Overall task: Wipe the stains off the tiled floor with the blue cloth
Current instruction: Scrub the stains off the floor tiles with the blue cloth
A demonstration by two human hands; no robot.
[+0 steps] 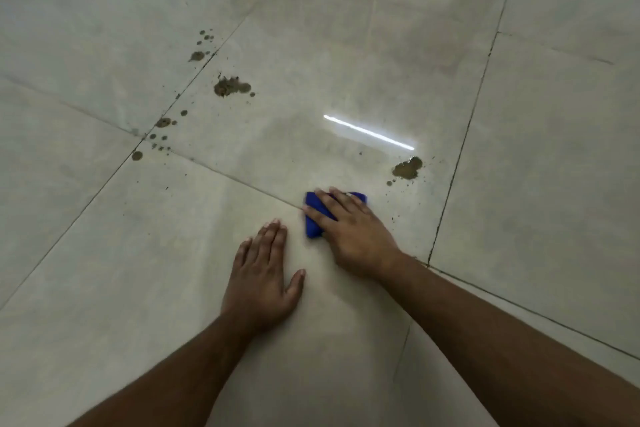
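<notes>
Plainly most of the wiping is left: the brown puddle [408, 168] just beyond the cloth, the big blotch [231, 87] and scattered drops along the grout line (well to the left) are untouched. The right hand [349, 230] presses the folded blue cloth [313, 215] flat-fingered onto the tiled floor [138, 253]; the left hand [261, 274] rests open, bracing beside it.

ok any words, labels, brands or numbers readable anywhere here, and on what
None. The cloth under the right hand shows no tag or print, the tiles are plain apart from brown stains, and the bright streak is a light reflection, not writing. The left hand lies flat on bare tile.
</notes>
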